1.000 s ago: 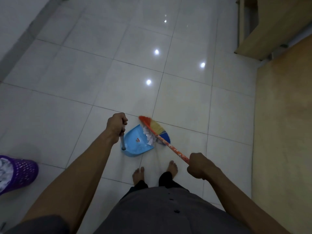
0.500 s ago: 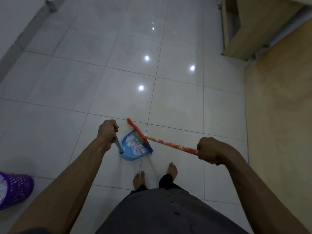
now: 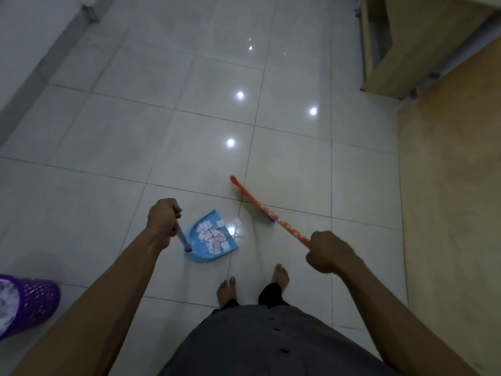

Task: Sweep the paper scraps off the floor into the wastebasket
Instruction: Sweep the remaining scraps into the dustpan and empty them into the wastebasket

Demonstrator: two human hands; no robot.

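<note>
Blue dustpan (image 3: 199,260): by which hand is it held?
— By the left hand (image 3: 162,217). Its fingers are clenched round the top of the grey dustpan handle (image 3: 181,236), and the back of the hand is turned toward the camera. The forearm is extended forward and downward. The pan is set on the tiled floor (image 3: 189,145), just ahead of the bare feet (image 3: 227,290).
— How is the right hand (image 3: 329,251) posed?
— A fist is closed round the orange broom handle (image 3: 292,234), which is seen emerging from the thumb side of the fist. The arm is held out to the right of the body. The broom is angled forward and leftward; its broom head (image 3: 235,183) is blurred and is placed to the right of the pan, apart from it. Contact with the floor cannot be told.
— Where are the paper scraps (image 3: 211,236) located?
— Most are heaped inside the pan. One loose scrap (image 3: 237,221) is seen on the tile just beyond the pan's open lip. The purple wastebasket (image 3: 35,302) is shown at the lower left edge, well apart from the pan, with white material visible inside.
</note>
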